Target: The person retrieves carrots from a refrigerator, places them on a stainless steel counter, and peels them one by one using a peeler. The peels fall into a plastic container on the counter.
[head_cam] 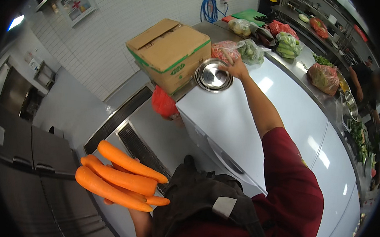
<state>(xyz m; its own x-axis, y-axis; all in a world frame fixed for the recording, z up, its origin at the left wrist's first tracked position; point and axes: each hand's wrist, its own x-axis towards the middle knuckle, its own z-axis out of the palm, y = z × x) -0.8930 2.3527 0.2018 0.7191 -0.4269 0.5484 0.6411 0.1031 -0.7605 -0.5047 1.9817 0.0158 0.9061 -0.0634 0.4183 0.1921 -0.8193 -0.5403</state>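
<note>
Several orange carrots (119,176) lie in my left hand (108,201), which is mostly hidden beneath them. My right arm reaches out over a white chest freezer lid (209,113). There my right hand (236,68) is at the rim of a stack of round steel bowls (213,75); the fingertips are too small to tell whether they grip it. Beside the bowls stands a cardboard box (171,46) with green edging. Just beyond my right hand are a bag of red and white pieces (224,49) and a clear bag of green vegetables (252,52).
A red plastic bag (163,102) hangs or rests below the box. Floor drain grates (143,145) run at the left, near steel cabinets (16,173). Along the steel counter (303,73) are bagged vegetables and a steel bowl (350,104). Another person (361,79) stands at the far right.
</note>
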